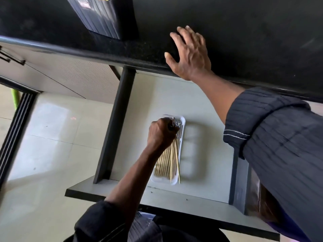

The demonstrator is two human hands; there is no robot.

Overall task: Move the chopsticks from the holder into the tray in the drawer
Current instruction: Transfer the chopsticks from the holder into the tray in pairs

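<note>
The left hand [160, 133] is closed around a bundle of chopsticks [168, 161], which lies in the white tray [181, 123] inside the open drawer [201, 193]. One chopstick tip overhangs the tray's near rim. The right hand [189, 53] rests flat, fingers spread, on the black worktop [244, 32] above the tray. The black holder [103, 16] stands on the worktop, well apart from the tray.

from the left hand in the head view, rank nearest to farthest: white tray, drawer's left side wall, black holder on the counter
1. white tray: directly under the left hand, which is closed on the chopsticks lying in it.
2. drawer's left side wall: to the hand's left, across bare drawer floor.
3. black holder: farthest, up on the counter, at the top of the view.
</note>
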